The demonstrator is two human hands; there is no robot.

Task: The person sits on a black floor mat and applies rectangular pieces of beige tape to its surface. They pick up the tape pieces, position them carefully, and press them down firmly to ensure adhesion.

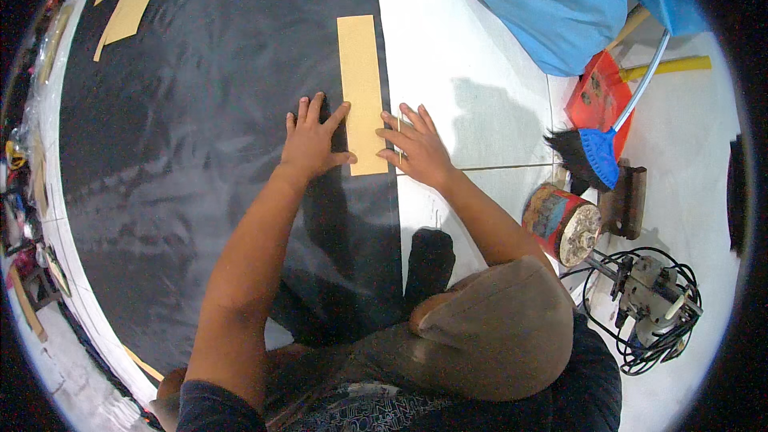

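Observation:
A long tan strip [364, 96] of stiff, card-like sheet lies upright along the right edge of a large black sheet [200, 128] that looks smooth and slightly shiny. My left hand [310, 140] rests on the black sheet with its fingers spread. Its index fingertip and thumb touch the strip's left edge. On the other side, my right hand [424, 148] has its fingertips at the strip's right edge, over the white floor. A thin pale stick [400, 140] is tucked among its outstretched fingers.
More tan strips [136, 0] lie at the far left. At right are a blue cloth [552, 8], a red dustpan [596, 96], a blue-headed broom [600, 156], a round can-like object [564, 224] and a metal tool with coiled black cable [648, 304]. White floor tiles [496, 56] border the sheet.

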